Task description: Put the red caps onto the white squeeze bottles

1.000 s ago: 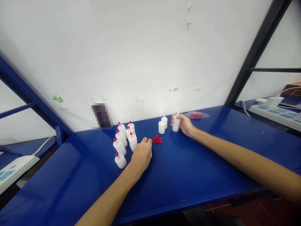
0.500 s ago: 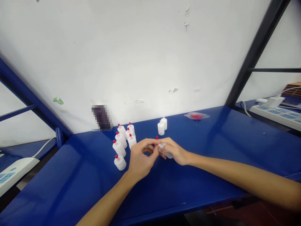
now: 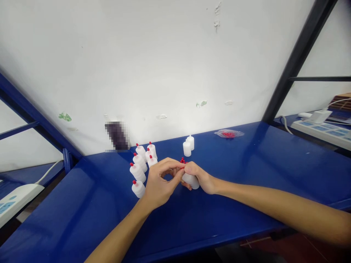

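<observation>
Above the blue table, my right hand is closed around a small white squeeze bottle. The bottle leans, with its nozzle end toward my left fingertips; the thumb hides the nozzle itself. Thumb and forefinger of my left hand pinch a small red cap, mostly covered by the fingers, at that end of the bottle. Whether the cap sits on the nozzle I cannot tell. Just behind the hands lies a little heap of loose red caps, partly hidden.
Several white bottles with red caps stand in rows to the left. Two uncapped white bottles stand farther back. A clear bag with red caps lies near the wall. Power strips flank the blue table.
My right thumb has moved over the bottle's nozzle end, and the bottle's body has swung a little lower and left. Both hands have shifted slightly left in view.
</observation>
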Available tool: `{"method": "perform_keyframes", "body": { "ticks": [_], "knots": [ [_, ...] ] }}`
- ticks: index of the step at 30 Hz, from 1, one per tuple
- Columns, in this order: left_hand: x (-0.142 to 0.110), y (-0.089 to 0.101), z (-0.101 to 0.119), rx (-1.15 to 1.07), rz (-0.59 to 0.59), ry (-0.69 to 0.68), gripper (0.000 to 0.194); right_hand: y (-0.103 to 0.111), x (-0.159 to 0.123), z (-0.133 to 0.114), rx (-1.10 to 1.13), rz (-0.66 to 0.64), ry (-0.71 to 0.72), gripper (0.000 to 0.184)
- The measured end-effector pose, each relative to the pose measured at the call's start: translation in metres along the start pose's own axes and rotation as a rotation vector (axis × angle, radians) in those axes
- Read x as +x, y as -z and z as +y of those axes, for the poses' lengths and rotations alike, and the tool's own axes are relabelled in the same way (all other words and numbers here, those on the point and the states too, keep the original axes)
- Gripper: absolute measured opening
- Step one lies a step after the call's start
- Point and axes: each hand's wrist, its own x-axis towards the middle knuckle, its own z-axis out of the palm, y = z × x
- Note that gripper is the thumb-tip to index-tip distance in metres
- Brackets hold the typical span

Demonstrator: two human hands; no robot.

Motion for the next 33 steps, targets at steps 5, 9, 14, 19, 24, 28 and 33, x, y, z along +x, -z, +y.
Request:
{"method": "perform_keyframes", "body": {
  "ticks": [5, 9, 14, 19, 24, 28, 33],
  "knots": [
    [0.002, 0.001, 0.004, -0.094, -0.071, 0.101, 0.006, -0.002, -0.001, 0.0, -0.018, 0.005, -0.027, 0.057],
    [0.003, 0.002, 0.007, -0.049, -0.15, 0.127, 0.009, -0.004, -0.003, 0.001, 0.016, 0.013, -0.055, 0.057],
    [0.001, 0.0, 0.004, -0.034, -0.182, 0.177, 0.013, -0.004, -0.005, 0.004, 0.053, 0.015, -0.065, 0.053],
    [0.0, -0.008, 0.004, 0.011, -0.184, 0.132, 0.01, -0.004, -0.007, 0.004, 0.036, 0.023, -0.034, 0.056],
    [-0.002, 0.021, 0.024, 0.169, -0.049, 0.024, 0.008, -0.003, -0.011, 0.0, -0.028, -0.027, -0.048, 0.064],
    [-0.021, 0.08, 0.036, 0.398, 0.151, 0.028, 0.007, -0.004, -0.015, -0.003, -0.103, 0.016, -0.104, 0.046],
    [-0.047, 0.118, 0.025, 0.647, 0.184, 0.166, 0.016, -0.011, -0.02, -0.002, -0.225, 0.139, -0.053, 0.043]
  ]
}}
